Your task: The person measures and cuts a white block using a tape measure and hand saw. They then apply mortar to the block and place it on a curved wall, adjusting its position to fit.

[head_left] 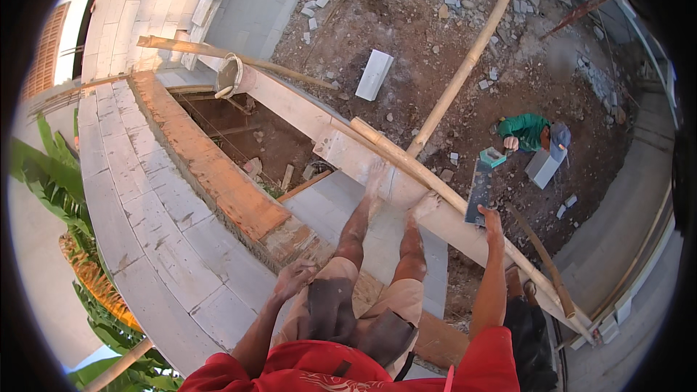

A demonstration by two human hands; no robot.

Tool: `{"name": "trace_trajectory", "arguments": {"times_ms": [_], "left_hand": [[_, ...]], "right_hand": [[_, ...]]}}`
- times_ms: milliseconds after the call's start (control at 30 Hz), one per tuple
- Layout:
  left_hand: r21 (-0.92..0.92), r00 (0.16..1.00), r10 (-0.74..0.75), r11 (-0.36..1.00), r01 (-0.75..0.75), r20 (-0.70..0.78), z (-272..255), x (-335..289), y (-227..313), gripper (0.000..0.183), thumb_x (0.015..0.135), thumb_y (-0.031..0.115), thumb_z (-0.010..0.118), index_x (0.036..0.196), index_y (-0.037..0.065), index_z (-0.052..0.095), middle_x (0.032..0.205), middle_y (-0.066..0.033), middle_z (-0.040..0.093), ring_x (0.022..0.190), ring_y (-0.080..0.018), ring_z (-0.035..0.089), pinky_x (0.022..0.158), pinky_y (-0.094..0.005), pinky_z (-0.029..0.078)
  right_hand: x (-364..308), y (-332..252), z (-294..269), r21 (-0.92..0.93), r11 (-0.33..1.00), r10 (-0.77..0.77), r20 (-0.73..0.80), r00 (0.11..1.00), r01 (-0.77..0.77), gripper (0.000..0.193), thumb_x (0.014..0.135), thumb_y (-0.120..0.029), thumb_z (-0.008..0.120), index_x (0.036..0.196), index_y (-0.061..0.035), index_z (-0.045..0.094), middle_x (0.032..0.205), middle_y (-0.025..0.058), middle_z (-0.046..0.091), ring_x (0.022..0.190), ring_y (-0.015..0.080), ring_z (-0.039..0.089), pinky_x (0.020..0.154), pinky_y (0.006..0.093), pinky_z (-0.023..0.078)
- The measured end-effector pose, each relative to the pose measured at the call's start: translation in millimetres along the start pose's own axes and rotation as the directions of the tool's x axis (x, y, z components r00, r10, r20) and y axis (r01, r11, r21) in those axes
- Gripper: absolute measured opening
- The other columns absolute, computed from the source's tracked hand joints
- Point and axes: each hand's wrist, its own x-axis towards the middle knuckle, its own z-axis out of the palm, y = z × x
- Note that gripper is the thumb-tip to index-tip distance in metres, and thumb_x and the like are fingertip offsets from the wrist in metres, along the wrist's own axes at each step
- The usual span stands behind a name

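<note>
My right hand (491,219) grips the grey blade of a handsaw (479,187) near its end, holding it out over the ground below. The saw's teal handle (493,157) points away from me. Close to that handle is the raised hand (511,144) of a person in a green top; whether they touch cannot be told. My left hand (296,277) is beside my left thigh, near the orange-brown lintel (218,167) on the block wall, its fingers loosely bent and apart with nothing in them. My bare feet rest on a plank (450,229).
A bucket (230,76) stands at the plank's far end. Bamboo poles (472,58) run along and beyond the plank. A white block (375,75) lies on the dirt below, and another block (544,168) is by the co-worker. The pale block wall (145,210) curves along my left.
</note>
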Motion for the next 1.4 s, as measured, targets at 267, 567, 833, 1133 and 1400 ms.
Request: {"name": "trace_trajectory", "arguments": {"times_ms": [267,567,833,1133,1400], "left_hand": [[-0.101,0.924,0.169,0.971,-0.215,-0.344,-105.8,-52.9,-53.8,0.036,0.094,0.027,0.068,0.117,0.000,0.068,0.108,-0.0139,0.074,0.103,-0.0224,0.070,0.092,-0.0351,0.053],[0.146,0.177,0.159,0.986,-0.086,-0.971,-350.0,-169.7,-59.2,0.036,0.093,0.029,0.069,0.118,0.003,0.068,0.118,-0.0190,0.071,0.113,-0.0366,0.067,0.097,-0.0443,0.051],[-0.368,-0.206,-0.305,0.778,0.509,-0.930,-466.4,-233.7,-127.8,0.075,0.091,0.055,0.063,0.151,0.012,0.046,0.144,-0.0140,0.057,0.136,-0.0373,0.047,0.111,-0.0525,0.040],[-0.517,-0.016,-0.552,0.771,0.373,-0.834,-457.2,-250.1,-131.4,0.082,0.090,0.054,0.067,0.152,0.008,0.042,0.146,-0.0184,0.055,0.135,-0.0376,0.050,0.113,-0.0525,0.037],[-0.620,0.007,-0.656,0.718,0.316,-0.755,-471.8,-258.6,-108.5,0.084,0.092,0.058,0.063,0.155,0.008,0.038,0.147,-0.0231,0.053,0.142,-0.0413,0.041,0.119,-0.0490,0.031]], "right_hand": [[-149.7,-37.7,1.8,-0.698,0.711,0.066,0.187,0.980,0.086,0.042,0.087,-0.034,0.076,0.097,0.0058,0.075,0.092,0.0146,0.075,0.083,0.0232,0.072,0.077,0.0398,0.053],[-173.9,-92.0,5.9,-0.907,0.421,0.267,0.109,0.958,-0.014,0.040,0.088,-0.038,0.076,0.102,0.0003,0.072,0.087,0.0121,0.072,0.079,0.0289,0.070,0.067,0.0450,0.060],[-234.6,-189.4,122.6,-0.888,0.431,0.239,-0.058,0.969,-0.159,0.027,0.090,-0.033,0.075,0.095,-0.0071,0.072,0.081,0.0070,0.070,0.065,0.0245,0.067,0.061,0.0427,0.057],[-247.2,-296.3,260.8,-0.813,0.582,0.103,0.095,0.990,0.017,0.029,0.090,-0.029,0.075,0.103,-0.0039,0.070,0.083,0.0082,0.069,0.067,0.0242,0.065,0.062,0.0433,0.055],[-228.9,-370.7,375.8,-0.877,0.473,0.160,0.177,0.971,0.082,0.027,0.093,-0.031,0.070,0.107,-0.0080,0.071,0.091,0.0036,0.069,0.079,0.0230,0.065,0.073,0.0472,0.054]]}}
